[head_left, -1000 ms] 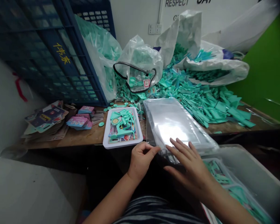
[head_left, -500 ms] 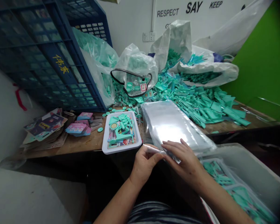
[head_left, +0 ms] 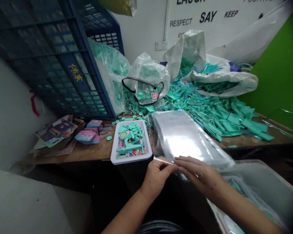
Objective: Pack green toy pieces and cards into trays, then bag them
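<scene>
A stack of clear plastic bags (head_left: 188, 136) lies on the table and reaches over its front edge. My left hand (head_left: 158, 174) pinches the near left corner of the bags between thumb and fingers. Beside it, my right hand (head_left: 200, 174) rests on the near edge of the stack, its fingers stretched out together and the tips close to my left thumb. Left of the bags stands a white tray (head_left: 114, 149) filled with turquoise plastic parts (head_left: 132, 143) on top of printed cards.
A blue crate (head_left: 61, 65) stands at the left behind card stacks (head_left: 56, 133). Loose turquoise pieces (head_left: 210, 113) and open bags (head_left: 192, 48) fill the back. A pale bin (head_left: 266, 172) with packed trays is at the lower right, beside a green panel (head_left: 280, 65).
The view has shifted, so the table items sit slightly lower and further right. My right hand's fingers have come closer together; my left hand still pinches the bag corner.
</scene>
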Motion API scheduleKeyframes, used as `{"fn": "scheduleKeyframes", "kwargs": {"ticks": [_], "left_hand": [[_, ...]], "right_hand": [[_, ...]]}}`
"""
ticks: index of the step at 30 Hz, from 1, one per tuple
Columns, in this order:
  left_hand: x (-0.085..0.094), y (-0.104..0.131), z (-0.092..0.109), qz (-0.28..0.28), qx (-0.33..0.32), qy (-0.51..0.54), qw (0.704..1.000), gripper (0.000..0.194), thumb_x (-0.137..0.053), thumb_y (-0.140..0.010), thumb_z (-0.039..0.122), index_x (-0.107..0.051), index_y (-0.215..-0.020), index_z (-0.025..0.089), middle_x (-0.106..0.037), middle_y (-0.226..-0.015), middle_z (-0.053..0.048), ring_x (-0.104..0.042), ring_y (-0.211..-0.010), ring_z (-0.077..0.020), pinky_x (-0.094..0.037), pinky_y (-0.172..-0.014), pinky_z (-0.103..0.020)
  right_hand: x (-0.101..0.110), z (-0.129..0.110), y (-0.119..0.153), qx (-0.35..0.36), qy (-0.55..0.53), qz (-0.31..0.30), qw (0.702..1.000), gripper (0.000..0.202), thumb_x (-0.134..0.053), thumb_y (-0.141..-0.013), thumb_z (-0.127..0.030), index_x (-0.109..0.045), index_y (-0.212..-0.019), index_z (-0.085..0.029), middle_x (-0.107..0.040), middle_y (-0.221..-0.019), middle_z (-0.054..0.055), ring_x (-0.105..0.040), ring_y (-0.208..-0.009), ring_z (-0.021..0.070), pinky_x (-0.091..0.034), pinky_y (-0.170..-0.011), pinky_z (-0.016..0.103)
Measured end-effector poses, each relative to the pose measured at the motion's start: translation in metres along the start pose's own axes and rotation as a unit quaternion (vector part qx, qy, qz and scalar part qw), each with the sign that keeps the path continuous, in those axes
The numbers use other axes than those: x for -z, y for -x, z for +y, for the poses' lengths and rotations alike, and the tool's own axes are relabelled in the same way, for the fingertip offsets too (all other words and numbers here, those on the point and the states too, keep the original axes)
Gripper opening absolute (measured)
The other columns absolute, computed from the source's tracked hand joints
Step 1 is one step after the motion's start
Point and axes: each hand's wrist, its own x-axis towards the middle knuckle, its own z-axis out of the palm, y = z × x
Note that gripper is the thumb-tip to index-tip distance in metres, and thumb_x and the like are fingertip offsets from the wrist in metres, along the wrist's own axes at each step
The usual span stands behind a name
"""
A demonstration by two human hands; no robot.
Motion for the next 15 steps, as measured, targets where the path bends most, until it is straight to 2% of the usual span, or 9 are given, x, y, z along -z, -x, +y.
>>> {"fn": "scheduleKeyframes", "kwargs": {"ticks": [3, 7, 10, 15], "left_hand": [[-0.001, -0.003, -0.001, -0.007, -0.008, -0.009, 1.000, 0.013, -0.070, -0.073, 0.030, -0.068, -0.069, 0.018, -0.065, -0.071, 0.000, -0.058, -0.072, -0.0136, -0.043, -0.071, -0.025], [-0.004, -0.007, -0.001, -0.014, -0.017, -0.037, 0.999, 0.014, -0.070, -0.072, 0.030, -0.067, -0.067, 0.017, -0.065, -0.069, 0.000, -0.058, -0.070, -0.0139, -0.043, -0.070, -0.025], [-0.007, -0.008, 0.001, -0.019, -0.017, -0.038, 0.999, 0.014, -0.071, -0.072, 0.030, -0.067, -0.068, 0.017, -0.065, -0.069, 0.000, -0.058, -0.068, -0.0133, -0.043, -0.068, -0.024], [-0.010, -0.010, 0.001, -0.022, -0.021, -0.065, 0.997, 0.018, -0.071, -0.072, 0.033, -0.066, -0.066, 0.018, -0.064, -0.069, 0.000, -0.057, -0.070, -0.0136, -0.043, -0.069, -0.025]], "right_hand": [[0.007, 0.003, -0.003, 0.020, 0.032, 0.000, 0.999, 0.027, -0.046, -0.092, -0.024, -0.068, -0.108, -0.023, -0.071, -0.106, 0.005, -0.066, -0.098, 0.0184, -0.055, -0.085, 0.030], [0.014, 0.006, -0.008, 0.084, 0.119, -0.002, 0.989, 0.026, -0.043, -0.092, -0.019, -0.069, -0.097, -0.021, -0.073, -0.093, 0.006, -0.068, -0.080, 0.0180, -0.055, -0.070, 0.029], [0.020, 0.005, -0.011, 0.104, 0.168, -0.052, 0.979, 0.023, -0.045, -0.088, -0.011, -0.067, -0.087, -0.019, -0.071, -0.082, 0.006, -0.065, -0.069, 0.0170, -0.050, -0.062, 0.028], [0.029, 0.006, -0.016, 0.097, 0.211, -0.115, 0.966, 0.016, -0.052, -0.083, -0.008, -0.063, -0.075, -0.018, -0.063, -0.067, 0.002, -0.060, -0.064, 0.0157, -0.040, -0.061, 0.027]]}}
